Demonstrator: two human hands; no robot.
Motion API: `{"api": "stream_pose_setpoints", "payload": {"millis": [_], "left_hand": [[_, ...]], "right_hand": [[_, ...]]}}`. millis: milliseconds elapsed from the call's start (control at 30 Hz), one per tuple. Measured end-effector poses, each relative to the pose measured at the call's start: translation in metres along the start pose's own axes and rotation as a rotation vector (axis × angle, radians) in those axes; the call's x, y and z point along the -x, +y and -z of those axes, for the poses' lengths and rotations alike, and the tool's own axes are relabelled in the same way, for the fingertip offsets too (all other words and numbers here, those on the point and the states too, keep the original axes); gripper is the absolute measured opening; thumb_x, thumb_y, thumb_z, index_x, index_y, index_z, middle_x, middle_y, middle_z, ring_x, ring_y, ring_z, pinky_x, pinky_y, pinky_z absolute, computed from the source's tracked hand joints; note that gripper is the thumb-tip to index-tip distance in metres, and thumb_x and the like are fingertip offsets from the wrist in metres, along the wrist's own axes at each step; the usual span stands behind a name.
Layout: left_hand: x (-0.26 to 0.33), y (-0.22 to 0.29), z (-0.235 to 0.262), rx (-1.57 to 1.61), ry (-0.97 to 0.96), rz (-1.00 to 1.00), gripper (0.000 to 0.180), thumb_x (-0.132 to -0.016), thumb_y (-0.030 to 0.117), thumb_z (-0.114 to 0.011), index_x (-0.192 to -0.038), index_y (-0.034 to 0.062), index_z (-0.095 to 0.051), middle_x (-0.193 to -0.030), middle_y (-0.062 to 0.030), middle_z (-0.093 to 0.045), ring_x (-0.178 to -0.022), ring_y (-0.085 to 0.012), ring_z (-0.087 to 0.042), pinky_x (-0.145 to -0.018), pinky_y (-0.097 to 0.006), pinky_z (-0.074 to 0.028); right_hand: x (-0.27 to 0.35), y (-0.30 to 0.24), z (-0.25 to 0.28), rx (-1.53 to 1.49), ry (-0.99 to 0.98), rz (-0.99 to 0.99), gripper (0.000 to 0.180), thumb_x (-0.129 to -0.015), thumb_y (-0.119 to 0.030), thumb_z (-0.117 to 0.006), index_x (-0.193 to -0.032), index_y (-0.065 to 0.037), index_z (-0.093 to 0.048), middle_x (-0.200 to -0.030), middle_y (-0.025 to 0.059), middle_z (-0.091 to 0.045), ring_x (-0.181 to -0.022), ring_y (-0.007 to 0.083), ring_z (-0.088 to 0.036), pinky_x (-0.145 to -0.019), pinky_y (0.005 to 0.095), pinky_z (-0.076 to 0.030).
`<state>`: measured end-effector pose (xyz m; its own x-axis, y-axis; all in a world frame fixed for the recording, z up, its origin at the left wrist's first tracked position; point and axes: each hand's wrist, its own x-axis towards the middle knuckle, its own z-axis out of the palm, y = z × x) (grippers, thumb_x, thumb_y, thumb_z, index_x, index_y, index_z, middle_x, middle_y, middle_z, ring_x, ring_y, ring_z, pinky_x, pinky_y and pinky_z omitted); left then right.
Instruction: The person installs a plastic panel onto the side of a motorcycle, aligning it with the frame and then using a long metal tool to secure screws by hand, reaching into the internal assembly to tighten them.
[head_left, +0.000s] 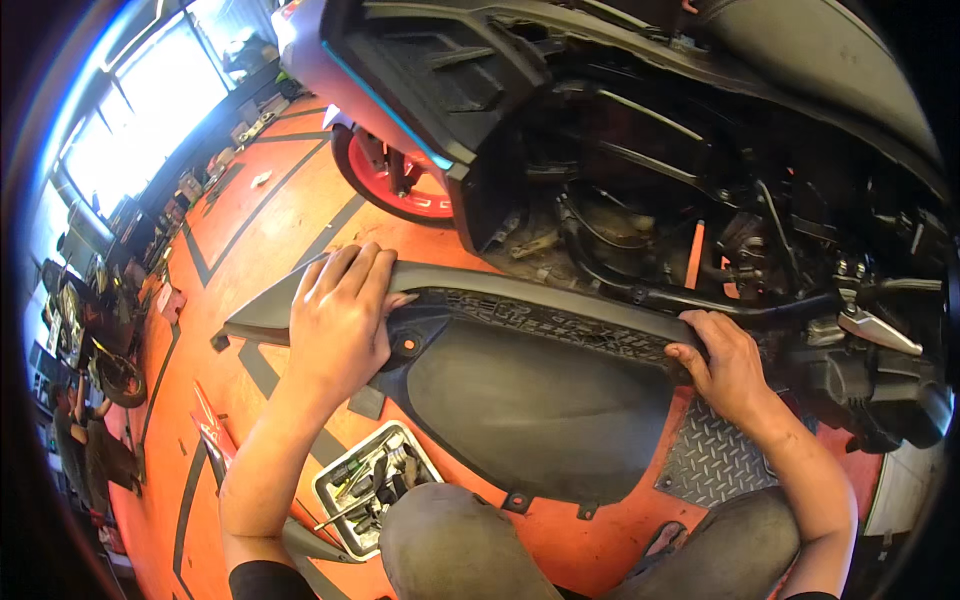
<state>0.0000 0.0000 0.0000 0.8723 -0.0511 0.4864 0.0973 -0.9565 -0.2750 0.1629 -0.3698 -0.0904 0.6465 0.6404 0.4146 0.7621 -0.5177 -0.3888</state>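
A dark grey plastic scooter side panel [540, 400] stands between my arms, its ribbed upper rim running along the scooter's lower side. Over the rim's left part my left hand [345, 310] is closed, fingers on top and thumb on the inner side. At the rim's right end my right hand [725, 365] grips the same panel, with its thumb toward me. Mounting tabs with holes show on the panel's lower edge. Beyond it is the scooter [440, 80], its black frame tube [690, 300] and engine parts exposed.
A white tray [428, 452] of tools sits by my left knee. A metal tread plate [715, 455] lies near my right knee. The scooter's red-rimmed front wheel [425, 205] is ahead. At far left, another person [75, 430] is beside a parked motorcycle [80, 320].
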Motion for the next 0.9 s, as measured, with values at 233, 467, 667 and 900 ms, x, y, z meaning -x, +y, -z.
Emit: {"api": "stream_pose_setpoints", "payload": {"millis": [233,467,667,900], "left_hand": [[-0.019,0.023,0.005,0.313,0.396,0.054,0.031,-0.094,0.011,-0.061,-0.122,-0.0018,-0.064,-0.121,-0.0192,-0.067,-0.119,-0.0314,-0.060,-0.102,-0.042,-0.044],[0.055,0.089,-0.005,1.152,0.272,0.729,0.047,-0.104,0.026,-0.046,-0.140,-0.0035,-0.036,-0.131,-0.0187,-0.049,-0.121,-0.0250,-0.049,-0.106,-0.038,-0.037],[0.068,0.117,0.020,1.421,-0.150,0.371,0.132,-0.080,0.086,-0.042,-0.148,-0.0003,0.030,-0.151,-0.0336,-0.029,-0.137,-0.0433,-0.040,-0.115,-0.050,-0.028],[0.060,0.128,0.024,1.583,-0.109,0.343,0.113,-0.068,0.041,-0.089,-0.148,-0.0095,-0.027,-0.138,-0.0188,-0.052,-0.131,-0.0298,-0.050,-0.113,-0.044,-0.035]], "right_hand": [[0.016,0.040,0.034,0.042,-0.228,-0.085,0.034,-0.093,-0.035,-0.065,-0.103,-0.002,-0.063,-0.082,0.0199,-0.067,-0.080,0.0425,-0.064,-0.069,0.0483,-0.050],[0.052,0.052,0.031,-0.093,-0.247,-0.140,0.031,-0.095,-0.029,-0.063,-0.103,0.001,-0.062,-0.088,0.0236,-0.067,-0.086,0.0450,-0.064,-0.072,0.0479,-0.051],[0.048,0.060,0.038,-0.162,0.058,-0.165,0.024,-0.098,-0.023,-0.060,-0.101,0.001,-0.056,-0.081,0.0239,-0.065,-0.079,0.0452,-0.063,-0.066,0.0465,-0.048],[0.011,0.022,0.017,-0.386,0.496,-0.264,0.031,-0.106,-0.030,-0.047,-0.096,0.000,-0.051,-0.066,0.0102,-0.051,-0.057,0.0187,-0.049,-0.054,0.0361,-0.041]]}}
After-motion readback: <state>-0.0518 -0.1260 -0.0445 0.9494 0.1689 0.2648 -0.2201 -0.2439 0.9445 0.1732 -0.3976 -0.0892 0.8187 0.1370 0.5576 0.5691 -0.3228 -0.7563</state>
